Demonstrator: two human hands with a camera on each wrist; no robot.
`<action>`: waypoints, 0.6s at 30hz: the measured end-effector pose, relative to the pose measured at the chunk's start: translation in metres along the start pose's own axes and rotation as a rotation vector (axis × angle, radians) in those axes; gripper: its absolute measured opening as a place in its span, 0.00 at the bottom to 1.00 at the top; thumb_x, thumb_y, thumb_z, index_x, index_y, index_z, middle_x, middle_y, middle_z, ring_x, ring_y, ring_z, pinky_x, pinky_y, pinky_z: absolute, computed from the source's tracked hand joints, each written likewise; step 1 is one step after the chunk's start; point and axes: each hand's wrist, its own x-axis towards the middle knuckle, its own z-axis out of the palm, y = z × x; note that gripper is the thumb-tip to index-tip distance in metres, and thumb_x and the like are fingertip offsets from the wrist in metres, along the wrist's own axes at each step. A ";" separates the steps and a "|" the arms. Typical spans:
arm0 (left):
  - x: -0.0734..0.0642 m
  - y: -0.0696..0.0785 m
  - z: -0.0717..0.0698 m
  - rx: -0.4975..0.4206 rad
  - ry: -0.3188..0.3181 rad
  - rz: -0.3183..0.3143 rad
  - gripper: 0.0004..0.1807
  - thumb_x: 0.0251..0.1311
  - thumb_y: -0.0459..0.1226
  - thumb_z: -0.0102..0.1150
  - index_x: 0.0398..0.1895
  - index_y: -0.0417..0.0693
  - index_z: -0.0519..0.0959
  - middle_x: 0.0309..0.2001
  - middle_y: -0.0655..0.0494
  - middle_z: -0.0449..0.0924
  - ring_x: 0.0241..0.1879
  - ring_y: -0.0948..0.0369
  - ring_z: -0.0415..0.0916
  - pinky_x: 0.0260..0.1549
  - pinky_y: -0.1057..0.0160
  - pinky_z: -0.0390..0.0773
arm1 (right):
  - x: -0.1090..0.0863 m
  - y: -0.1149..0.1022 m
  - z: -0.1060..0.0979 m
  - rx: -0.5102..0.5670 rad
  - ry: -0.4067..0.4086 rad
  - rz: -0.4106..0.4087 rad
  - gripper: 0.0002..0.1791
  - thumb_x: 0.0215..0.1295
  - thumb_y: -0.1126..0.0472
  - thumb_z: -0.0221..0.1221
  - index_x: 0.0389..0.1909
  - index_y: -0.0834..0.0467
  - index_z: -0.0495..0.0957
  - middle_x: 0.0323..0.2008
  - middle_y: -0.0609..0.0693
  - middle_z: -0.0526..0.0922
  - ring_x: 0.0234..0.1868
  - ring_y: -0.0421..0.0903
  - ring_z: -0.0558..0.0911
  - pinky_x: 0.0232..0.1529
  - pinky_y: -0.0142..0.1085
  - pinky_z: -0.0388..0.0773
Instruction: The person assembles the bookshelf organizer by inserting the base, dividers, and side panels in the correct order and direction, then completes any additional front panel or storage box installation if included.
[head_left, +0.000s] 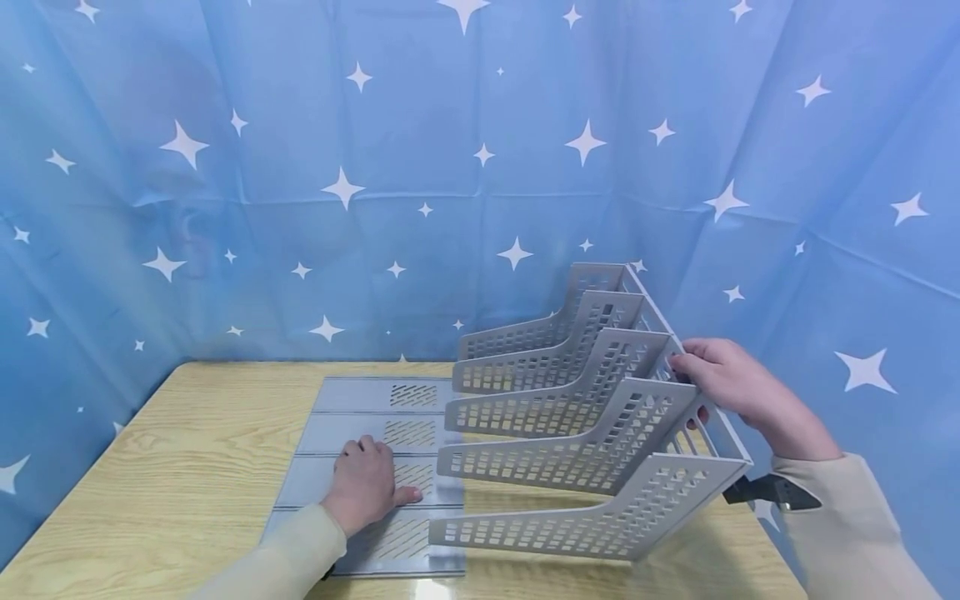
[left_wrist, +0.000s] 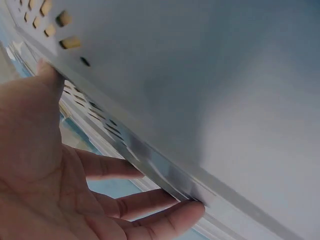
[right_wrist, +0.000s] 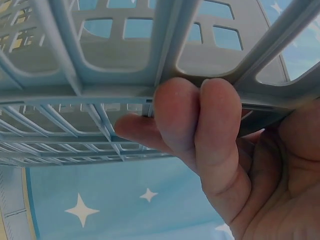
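A grey plastic file rack (head_left: 525,467) with several perforated dividers stands tilted at the right of the table in the head view. My right hand (head_left: 738,387) grips its slatted back frame (head_left: 712,429). From the right wrist, the fingers of that right hand (right_wrist: 215,145) curl round a bar of the frame. Left of the dividers, a flat grey panel (head_left: 352,393) with slotted patches and ridges lies on the table. On it rests my left hand (head_left: 365,483). In the left wrist view, the left hand's fingertips (left_wrist: 192,207) touch along a ridge of the grey panel (left_wrist: 165,100).
A wood-grain table (head_left: 161,492) carries everything. Behind and to both sides hangs a blue curtain (head_left: 420,125) with white stars, close to the table's back edge. A dark strap (head_left: 780,493) is at the right wrist.
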 end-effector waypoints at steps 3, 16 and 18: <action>0.004 0.003 0.000 0.007 -0.030 -0.021 0.50 0.49 0.79 0.56 0.19 0.36 0.68 0.20 0.48 0.61 0.20 0.54 0.66 0.16 0.60 0.74 | 0.001 0.001 0.002 0.003 -0.011 0.004 0.20 0.84 0.61 0.40 0.50 0.73 0.75 0.25 0.54 0.87 0.16 0.49 0.81 0.22 0.41 0.80; 0.007 0.007 0.000 0.029 -0.126 -0.062 0.51 0.51 0.80 0.52 0.22 0.34 0.69 0.22 0.47 0.62 0.23 0.53 0.68 0.21 0.58 0.76 | 0.006 0.004 0.009 -0.034 -0.025 -0.022 0.18 0.83 0.61 0.42 0.40 0.68 0.75 0.21 0.52 0.85 0.14 0.50 0.79 0.25 0.39 0.79; 0.007 0.006 0.001 0.025 -0.134 -0.064 0.51 0.51 0.80 0.52 0.22 0.34 0.68 0.22 0.47 0.63 0.23 0.52 0.68 0.21 0.58 0.76 | 0.007 0.004 0.009 -0.049 -0.026 -0.023 0.18 0.82 0.60 0.42 0.37 0.66 0.75 0.20 0.52 0.84 0.14 0.49 0.79 0.26 0.38 0.79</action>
